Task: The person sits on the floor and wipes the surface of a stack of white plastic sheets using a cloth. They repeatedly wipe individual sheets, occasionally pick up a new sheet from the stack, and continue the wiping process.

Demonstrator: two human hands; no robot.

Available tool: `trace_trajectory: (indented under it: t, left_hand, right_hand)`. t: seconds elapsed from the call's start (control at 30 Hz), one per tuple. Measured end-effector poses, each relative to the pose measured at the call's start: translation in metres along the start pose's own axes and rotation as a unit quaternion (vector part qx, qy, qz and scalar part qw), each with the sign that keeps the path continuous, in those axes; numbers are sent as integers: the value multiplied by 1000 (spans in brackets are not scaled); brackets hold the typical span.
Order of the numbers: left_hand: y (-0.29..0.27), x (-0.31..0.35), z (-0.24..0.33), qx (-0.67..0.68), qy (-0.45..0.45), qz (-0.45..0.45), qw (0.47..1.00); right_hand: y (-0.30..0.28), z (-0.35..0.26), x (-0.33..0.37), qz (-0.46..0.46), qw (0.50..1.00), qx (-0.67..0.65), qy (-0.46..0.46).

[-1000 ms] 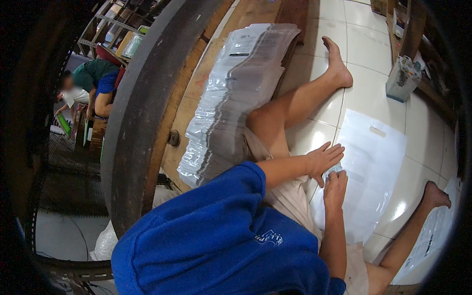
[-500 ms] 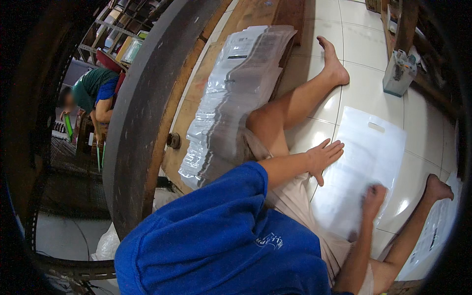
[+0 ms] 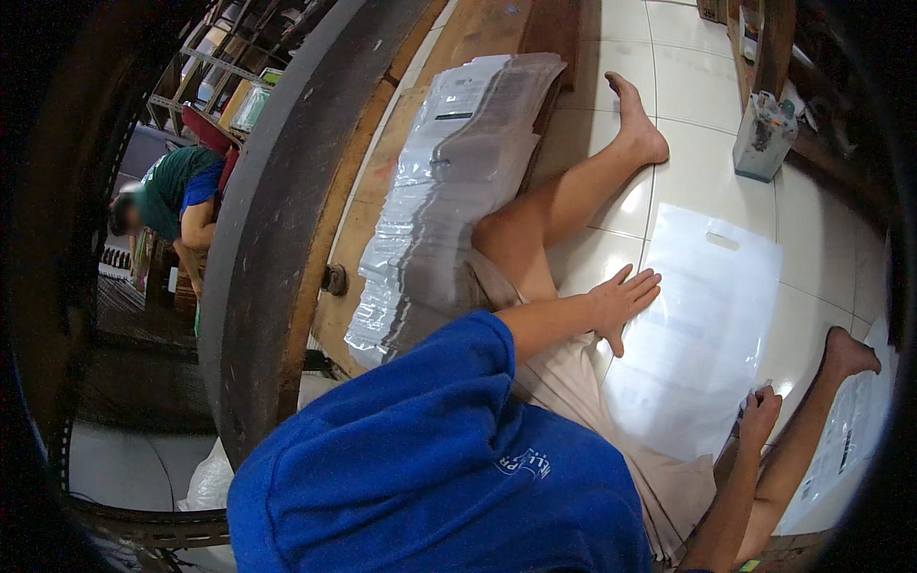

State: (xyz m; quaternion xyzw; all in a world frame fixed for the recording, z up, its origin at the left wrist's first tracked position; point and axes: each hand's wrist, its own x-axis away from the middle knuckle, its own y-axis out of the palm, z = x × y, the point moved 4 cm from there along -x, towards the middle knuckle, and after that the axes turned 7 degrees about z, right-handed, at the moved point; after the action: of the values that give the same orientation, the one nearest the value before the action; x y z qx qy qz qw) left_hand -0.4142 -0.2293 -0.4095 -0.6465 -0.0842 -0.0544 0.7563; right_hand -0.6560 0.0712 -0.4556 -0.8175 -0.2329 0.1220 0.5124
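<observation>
Head view: left grip (image 3: 623, 304) spread, right grip (image 3: 761, 417) closed on pale wad (image 3: 761, 388), leg (image 3: 583, 189) between plastic stack (image 3: 449, 181) and bag (image 3: 702, 325).

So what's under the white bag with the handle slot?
Pale floor tiles show past the top and right edges of the white bag; directly beneath, everything is covered. The left hand overlaps its left edge.
</observation>
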Motion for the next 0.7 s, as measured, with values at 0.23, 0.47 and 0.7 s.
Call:
trace_trajectory:
  t: [0.23, 0.47, 0.7]
  left_hand:
    - [2, -9, 24, 44, 64, 42, 996]
    - [29, -6, 24, -15, 87, 17, 996]
    - [18, -4, 23, -5, 87, 12, 996]
  right_hand:
    - [69, -170, 86, -47, 958, -122, -255]
    - [49, -103, 87, -119, 981, -53, -144]
    - [-18, -14, 29, -88, 994, -6, -57]
